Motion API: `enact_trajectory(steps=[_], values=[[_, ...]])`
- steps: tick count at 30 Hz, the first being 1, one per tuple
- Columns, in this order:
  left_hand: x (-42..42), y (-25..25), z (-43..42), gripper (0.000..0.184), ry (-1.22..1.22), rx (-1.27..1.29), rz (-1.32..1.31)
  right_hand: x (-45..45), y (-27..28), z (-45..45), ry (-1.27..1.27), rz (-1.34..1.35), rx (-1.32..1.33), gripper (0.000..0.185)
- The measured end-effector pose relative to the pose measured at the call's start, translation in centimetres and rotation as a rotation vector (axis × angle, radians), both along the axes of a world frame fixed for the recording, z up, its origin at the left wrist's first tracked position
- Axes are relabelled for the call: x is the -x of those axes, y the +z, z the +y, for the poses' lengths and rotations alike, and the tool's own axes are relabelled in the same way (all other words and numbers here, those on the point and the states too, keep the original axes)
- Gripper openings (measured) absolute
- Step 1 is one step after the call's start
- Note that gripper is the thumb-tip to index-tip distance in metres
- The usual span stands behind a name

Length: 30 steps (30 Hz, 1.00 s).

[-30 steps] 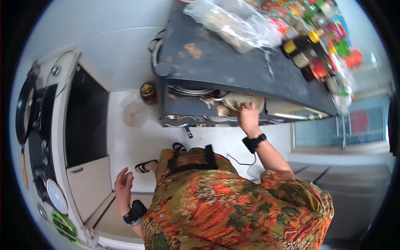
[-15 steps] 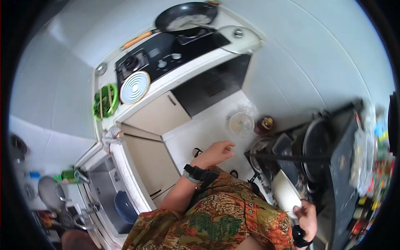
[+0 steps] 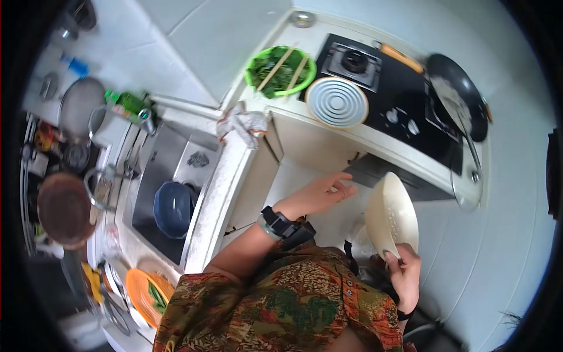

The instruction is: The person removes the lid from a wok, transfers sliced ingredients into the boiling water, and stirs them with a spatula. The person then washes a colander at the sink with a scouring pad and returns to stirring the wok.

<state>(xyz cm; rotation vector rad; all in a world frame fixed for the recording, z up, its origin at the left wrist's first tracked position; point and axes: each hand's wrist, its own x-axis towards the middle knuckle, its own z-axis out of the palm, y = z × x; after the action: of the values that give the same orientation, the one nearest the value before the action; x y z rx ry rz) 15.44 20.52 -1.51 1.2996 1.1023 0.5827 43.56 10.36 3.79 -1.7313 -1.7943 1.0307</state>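
My right hand (image 3: 404, 274) grips the rim of a cream-coloured bowl (image 3: 394, 217), thumb on the near side. The bowl is tilted, its inside turned to the right, with some small pale marks or bits in it that I cannot make out. My left hand (image 3: 319, 195) is held in the air left of the bowl, apart from it. Its fingers are loosely stretched and slightly apart, with nothing in them. A black watch-like band (image 3: 278, 222) is on the left wrist.
On the stove (image 3: 375, 100) rests a black wok (image 3: 460, 97) with pale food. Beside it are a blue-and-white ringed plate (image 3: 336, 102) and a green basket (image 3: 280, 71) of leafy greens with chopsticks across. A sink (image 3: 149, 199) at left holds a blue basin (image 3: 174, 209); an orange colander (image 3: 143, 293) stands nearby.
My view has swung left, toward the sink and stove. The right hand has carried the bowl up from beside the dark rack to in front of the stove. The left hand stays empty.
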Motion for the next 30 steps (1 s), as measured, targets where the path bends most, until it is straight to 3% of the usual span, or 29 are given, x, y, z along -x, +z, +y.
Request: enact_trajectory(steps=[2, 4, 5, 7, 9, 12, 15, 16, 20, 22, 26, 28, 30], values=[[2.3, 0.7, -0.6, 0.062, 0.157, 0.076, -0.03, 2.4, -0.2, 4.0, 0.13, 0.013, 0.041, 0.011], [3.9, 1.1, -2.1, 0.081, 0.255, 0.167, -0.058, 4.6, -1.0, 7.2, 0.418, 0.047, -0.085, 0.013], [4.3, 1.3, -3.1, 0.081, 0.32, 0.168, -0.054, 6.1, -0.9, 8.4, 0.558, 0.071, -0.158, 0.014], [4.5, 1.9, -5.3, 0.105, 0.532, 0.134, -0.082, 8.5, -1.4, 10.9, 0.795, 0.071, -0.214, 0.013], [4.6, 2.3, -8.2, 0.105, 0.719, 0.111, -0.068, 11.0, -1.3, 12.9, 1.09, -0.017, -0.357, 0.013], [5.1, 3.5, -11.4, 0.101, 1.004, 0.055, -0.145, 15.1, -0.9, 14.2, 1.338, 0.072, -0.52, 0.015], [7.1, 3.2, -14.7, 0.064, 1.192, 0.126, -0.404, 19.7, 0.7, 14.1, 1.524, 0.037, -0.566, 0.019], [7.7, 3.0, -15.7, 0.064, 1.211, 0.11, -0.41, 21.1, 0.9, 13.8, 1.612, 0.027, -0.589, 0.018], [11.9, 1.9, -19.9, 0.058, 1.443, 0.024, -0.701, 28.4, 1.4, 11.4, 1.752, 0.064, -0.571, 0.019], [14.1, 1.1, -22.4, 0.058, 1.56, -0.003, -0.751, 32.5, 2.1, 9.8, 1.764, 0.333, -0.531, 0.021], [19.5, -0.7, -27.6, 0.07, 1.863, -0.034, -0.521, 43.3, 2.9, 8.5, 1.741, 0.434, -0.491, 0.031], [22.3, -1.7, -30.1, 0.085, 1.995, 0.003, -0.496, 48.8, 2.9, 7.8, 1.633, 0.453, 0.053, 0.03], [24.4, -2.2, -31.5, 0.081, 2.088, -0.078, -0.378, 55.1, 0.7, 8.1, 1.664, 0.592, 0.157, 0.033]])
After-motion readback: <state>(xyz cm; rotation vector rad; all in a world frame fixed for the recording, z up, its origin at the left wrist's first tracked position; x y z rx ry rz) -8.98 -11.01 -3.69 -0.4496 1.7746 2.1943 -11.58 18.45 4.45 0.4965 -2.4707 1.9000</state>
